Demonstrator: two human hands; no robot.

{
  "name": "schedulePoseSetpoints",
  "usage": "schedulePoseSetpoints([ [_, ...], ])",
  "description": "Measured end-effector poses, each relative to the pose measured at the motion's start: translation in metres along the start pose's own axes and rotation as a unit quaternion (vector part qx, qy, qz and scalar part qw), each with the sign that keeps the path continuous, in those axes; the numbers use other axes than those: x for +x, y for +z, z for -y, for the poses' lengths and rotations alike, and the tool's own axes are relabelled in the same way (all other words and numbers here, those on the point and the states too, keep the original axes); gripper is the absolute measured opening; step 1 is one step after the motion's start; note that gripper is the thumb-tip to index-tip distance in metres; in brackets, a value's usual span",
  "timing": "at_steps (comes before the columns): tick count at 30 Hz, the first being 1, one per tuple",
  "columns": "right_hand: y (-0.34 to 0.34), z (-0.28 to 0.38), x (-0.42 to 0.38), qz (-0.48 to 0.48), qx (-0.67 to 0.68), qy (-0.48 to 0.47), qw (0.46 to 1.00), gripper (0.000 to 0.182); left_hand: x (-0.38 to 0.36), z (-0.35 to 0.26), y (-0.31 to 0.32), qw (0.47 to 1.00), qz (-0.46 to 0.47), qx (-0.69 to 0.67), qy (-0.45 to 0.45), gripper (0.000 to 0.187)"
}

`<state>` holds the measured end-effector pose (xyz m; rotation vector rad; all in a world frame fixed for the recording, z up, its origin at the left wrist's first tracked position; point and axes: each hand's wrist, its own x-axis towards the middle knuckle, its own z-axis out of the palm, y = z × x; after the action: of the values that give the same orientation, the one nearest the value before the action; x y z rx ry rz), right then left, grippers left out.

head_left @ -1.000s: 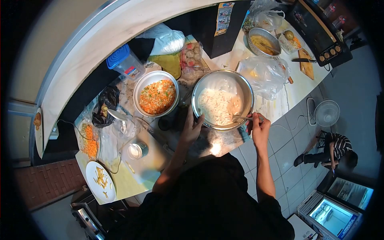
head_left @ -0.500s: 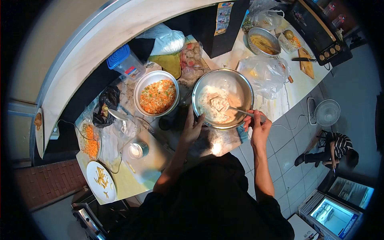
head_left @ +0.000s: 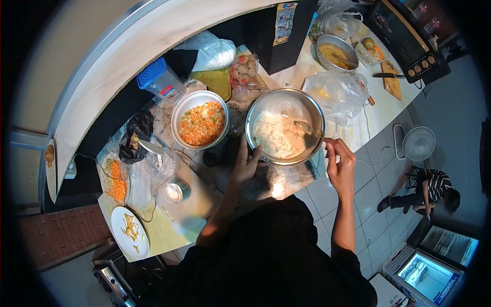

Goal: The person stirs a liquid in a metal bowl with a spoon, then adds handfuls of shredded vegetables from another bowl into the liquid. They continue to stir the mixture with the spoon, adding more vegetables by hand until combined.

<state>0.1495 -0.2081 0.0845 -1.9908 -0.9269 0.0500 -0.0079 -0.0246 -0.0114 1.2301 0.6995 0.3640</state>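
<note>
Gripping the spoon [head_left: 307, 128], the right fingers [head_left: 342, 147] could slop mixture [head_left: 279, 137] by jerking. Left fingers [head_left: 255, 155] clasp the bowl [head_left: 287, 163], near left.

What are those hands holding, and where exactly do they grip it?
The right hand holds the spoon near its handle's end; the left hand appears to steady the metal bowl by its near-left rim.

The mixing bowl [head_left: 282, 101] stands right of the tub [head_left: 175, 118].
</note>
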Motion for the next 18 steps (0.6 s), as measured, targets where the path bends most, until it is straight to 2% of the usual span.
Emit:
schedulePoseSetpoints([
  [3,0.006,-0.013,-0.003,-0.025,-0.071,-0.041,0.996,0.02,0.002,0.004,-0.001,1.0,0.009,-0.016,0.0,0.072],
  [5,0.013,-0.017,-0.009,-0.018,-0.017,0.071,0.997,0.027,0.002,0.004,-0.001,1.0,0.013,-0.02,0.005,0.072],
  [10,0.05,-0.031,-0.021,-0.012,0.069,0.134,0.988,0.032,0.003,0.01,-0.003,1.0,0.007,-0.004,0.011,0.07],
  [12,0.064,-0.025,-0.022,-0.014,0.18,0.193,0.964,0.031,0.003,0.01,-0.005,0.996,0.008,0.048,0.075,0.068],
  [13,0.064,-0.012,-0.018,-0.016,0.222,0.226,0.948,0.032,0.008,0.02,-0.009,0.996,0.007,0.049,0.075,0.068],
  [15,0.064,-0.011,-0.012,-0.032,0.259,0.238,0.936,0.034,0.017,0.035,-0.015,0.955,-0.01,0.205,0.212,0.066],
  [16,0.064,-0.011,-0.009,-0.047,0.295,0.251,0.921,0.035,0.017,0.037,-0.016,0.955,-0.011,0.205,0.213,0.066],
  [18,0.057,-0.011,-0.005,-0.048,0.302,0.24,0.921,0.035,0.014,0.033,-0.013,0.982,0.001,0.108,0.156,0.065],
])
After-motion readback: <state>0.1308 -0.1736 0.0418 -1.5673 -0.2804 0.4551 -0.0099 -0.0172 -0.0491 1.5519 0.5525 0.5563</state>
